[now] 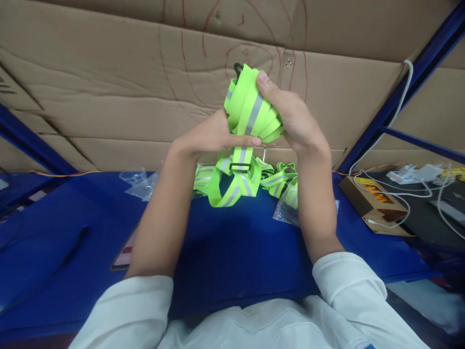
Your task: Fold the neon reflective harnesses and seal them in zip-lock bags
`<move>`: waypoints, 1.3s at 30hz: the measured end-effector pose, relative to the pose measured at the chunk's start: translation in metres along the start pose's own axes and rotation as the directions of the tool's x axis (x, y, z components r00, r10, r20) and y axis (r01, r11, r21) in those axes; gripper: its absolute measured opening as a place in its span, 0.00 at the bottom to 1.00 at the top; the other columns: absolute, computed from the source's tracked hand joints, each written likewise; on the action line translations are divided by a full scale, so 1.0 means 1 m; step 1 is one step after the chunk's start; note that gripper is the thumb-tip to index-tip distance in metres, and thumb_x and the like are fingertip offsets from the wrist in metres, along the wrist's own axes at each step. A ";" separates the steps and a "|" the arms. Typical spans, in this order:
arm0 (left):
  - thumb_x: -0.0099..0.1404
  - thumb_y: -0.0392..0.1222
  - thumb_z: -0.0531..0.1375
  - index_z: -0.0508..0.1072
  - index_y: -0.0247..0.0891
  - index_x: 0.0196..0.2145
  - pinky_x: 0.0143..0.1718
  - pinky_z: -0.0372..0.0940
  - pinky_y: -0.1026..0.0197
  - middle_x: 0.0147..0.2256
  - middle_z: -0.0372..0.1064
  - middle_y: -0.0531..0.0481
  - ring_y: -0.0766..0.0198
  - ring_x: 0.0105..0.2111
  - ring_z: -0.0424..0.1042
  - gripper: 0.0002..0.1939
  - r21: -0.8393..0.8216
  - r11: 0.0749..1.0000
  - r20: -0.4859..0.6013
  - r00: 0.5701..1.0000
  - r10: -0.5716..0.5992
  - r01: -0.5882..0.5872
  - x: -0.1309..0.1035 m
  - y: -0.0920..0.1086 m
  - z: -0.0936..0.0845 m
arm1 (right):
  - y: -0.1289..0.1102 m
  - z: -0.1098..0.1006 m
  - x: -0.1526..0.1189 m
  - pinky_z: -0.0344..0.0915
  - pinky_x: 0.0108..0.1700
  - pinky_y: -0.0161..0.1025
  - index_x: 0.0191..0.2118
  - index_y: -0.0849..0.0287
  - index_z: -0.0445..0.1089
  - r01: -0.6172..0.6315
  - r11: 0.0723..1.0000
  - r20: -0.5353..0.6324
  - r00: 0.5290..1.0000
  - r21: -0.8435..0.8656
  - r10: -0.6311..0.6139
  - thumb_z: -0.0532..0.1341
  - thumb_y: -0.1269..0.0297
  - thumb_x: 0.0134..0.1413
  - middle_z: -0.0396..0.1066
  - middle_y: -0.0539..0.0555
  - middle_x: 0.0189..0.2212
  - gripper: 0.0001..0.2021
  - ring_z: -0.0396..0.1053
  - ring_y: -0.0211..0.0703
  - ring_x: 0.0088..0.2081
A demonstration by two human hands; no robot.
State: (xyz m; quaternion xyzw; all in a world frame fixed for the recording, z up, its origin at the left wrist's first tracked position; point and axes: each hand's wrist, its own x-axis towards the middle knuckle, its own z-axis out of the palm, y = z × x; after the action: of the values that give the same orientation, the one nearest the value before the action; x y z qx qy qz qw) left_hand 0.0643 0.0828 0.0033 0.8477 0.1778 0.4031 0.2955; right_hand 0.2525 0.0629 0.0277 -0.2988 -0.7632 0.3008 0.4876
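Note:
Both my hands grip a neon-yellow reflective strap (247, 109) with a grey stripe, bunched in overlapping layers above the table. My left hand (218, 133) supports it from the left and below, thumb across the front; its other fingers are hidden behind the strap. My right hand (296, 114) clasps the right side, thumb at the top edge. A black buckle (238, 69) pokes out at the upper left. Below my hands a loop of strap (232, 191) hangs down, with a black slider (239, 167) on it. More yellow straps (278, 179) lie on the table behind.
Clear plastic bags (143, 184) lie left on the blue table (232, 252), another bag (286, 213) at right. A phone (124, 254) is partly under my left forearm. At right stand a cardboard box (378, 208) and white cables (399, 102). Cardboard (109, 87) covers the back.

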 end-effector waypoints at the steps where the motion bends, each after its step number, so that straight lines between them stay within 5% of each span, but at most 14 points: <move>1: 0.53 0.57 0.76 0.75 0.36 0.49 0.55 0.73 0.48 0.45 0.77 0.46 0.48 0.51 0.77 0.32 -0.014 1.000 -0.014 1.000 -0.001 0.001 0.000 0.000 0.000 | -0.001 0.001 -0.001 0.73 0.50 0.51 0.35 0.47 0.79 0.009 0.998 -0.040 0.999 -0.058 -0.012 0.59 0.27 0.54 0.81 0.54 0.41 0.28 0.73 0.58 0.57; 4: 0.53 0.57 0.76 0.75 0.34 0.46 0.51 0.74 0.49 0.40 0.76 0.47 0.49 0.47 0.78 0.31 -0.017 0.998 -0.037 0.997 -0.065 0.064 0.000 -0.002 0.000 | -0.004 0.003 -0.004 0.73 0.54 0.51 0.38 0.48 0.74 0.081 0.951 -0.273 0.948 -0.297 -0.166 0.57 0.31 0.61 0.79 0.52 0.44 0.25 0.74 0.53 0.51; 6: 0.58 0.55 0.73 0.76 0.33 0.44 0.44 0.76 0.51 0.35 0.76 0.48 0.52 0.40 0.79 0.25 -0.019 0.987 -0.046 0.986 -0.161 0.160 -0.001 -0.003 0.000 | -0.006 0.003 -0.007 0.71 0.58 0.50 0.40 0.48 0.71 0.130 0.877 -0.322 0.897 -0.462 -0.302 0.58 0.38 0.66 0.77 0.52 0.47 0.19 0.73 0.50 0.50; 9: 0.64 0.51 0.69 0.76 0.33 0.44 0.39 0.75 0.52 0.32 0.76 0.47 0.56 0.34 0.78 0.19 -0.021 0.967 -0.080 0.964 -0.255 0.254 -0.002 -0.003 -0.001 | -0.007 0.002 -0.011 0.66 0.61 0.52 0.49 0.54 0.72 0.176 0.746 -0.159 0.922 -0.642 -0.354 0.56 0.45 0.70 0.75 0.58 0.51 0.19 0.72 0.53 0.54; 14: 0.55 0.47 0.75 0.78 0.34 0.39 0.41 0.74 0.57 0.37 0.79 0.48 0.58 0.37 0.77 0.18 0.025 0.994 0.023 0.994 -0.111 0.111 -0.003 -0.007 -0.008 | -0.004 0.005 -0.014 0.62 0.65 0.53 0.64 0.61 0.65 0.245 0.614 0.103 0.961 -0.750 -0.257 0.65 0.49 0.64 0.70 0.62 0.62 0.30 0.67 0.57 0.62; 18: 0.55 0.49 0.73 0.81 0.35 0.39 0.36 0.74 0.60 0.38 0.81 0.49 0.56 0.37 0.80 0.17 0.072 0.982 0.142 0.973 -0.183 0.174 -0.007 -0.001 -0.012 | 0.000 0.008 -0.012 0.67 0.51 0.48 0.50 0.60 0.74 0.202 0.637 0.110 0.977 -0.744 -0.181 0.64 0.43 0.63 0.77 0.59 0.47 0.24 0.73 0.54 0.46; 22: 0.58 0.48 0.71 0.82 0.35 0.38 0.40 0.75 0.60 0.37 0.81 0.50 0.55 0.39 0.81 0.15 0.115 0.977 0.118 0.974 -0.195 0.182 -0.010 0.011 -0.011 | 0.001 0.007 -0.008 0.64 0.43 0.42 0.40 0.58 0.73 0.179 0.641 0.074 0.980 -0.746 -0.187 0.60 0.35 0.62 0.77 0.57 0.38 0.27 0.71 0.49 0.39; 29: 0.59 0.47 0.70 0.80 0.34 0.37 0.36 0.75 0.63 0.38 0.80 0.46 0.59 0.36 0.80 0.13 -0.105 0.938 0.128 0.940 -0.317 0.331 -0.007 0.006 -0.011 | 0.011 0.007 0.001 0.62 0.45 0.43 0.40 0.57 0.73 0.166 0.575 0.052 0.976 -0.801 -0.209 0.59 0.35 0.63 0.77 0.58 0.38 0.26 0.73 0.53 0.42; 36: 0.54 0.52 0.75 0.81 0.39 0.41 0.35 0.79 0.53 0.40 0.80 0.44 0.52 0.37 0.82 0.21 -0.173 0.880 0.095 0.897 -0.432 0.442 -0.005 -0.013 -0.008 | 0.021 0.005 0.005 0.64 0.46 0.43 0.36 0.55 0.74 0.138 0.657 -0.052 0.964 -0.741 -0.261 0.60 0.37 0.63 0.74 0.54 0.30 0.24 0.73 0.51 0.39; 39: 0.54 0.52 0.75 0.80 0.40 0.43 0.34 0.79 0.52 0.38 0.80 0.44 0.52 0.36 0.82 0.22 -0.169 0.921 0.070 0.936 -0.345 0.352 -0.006 -0.018 -0.010 | 0.021 0.006 0.006 0.64 0.45 0.43 0.33 0.55 0.73 0.097 0.715 -0.105 0.967 -0.692 -0.233 0.62 0.39 0.62 0.73 0.53 0.29 0.22 0.73 0.50 0.38</move>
State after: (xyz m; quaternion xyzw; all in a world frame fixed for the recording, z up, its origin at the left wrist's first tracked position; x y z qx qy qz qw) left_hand 0.0516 0.0972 -0.0070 0.7802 0.2830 0.3419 0.4407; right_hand 0.2480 0.0798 0.0131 -0.4137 -0.7951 -0.0741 0.4372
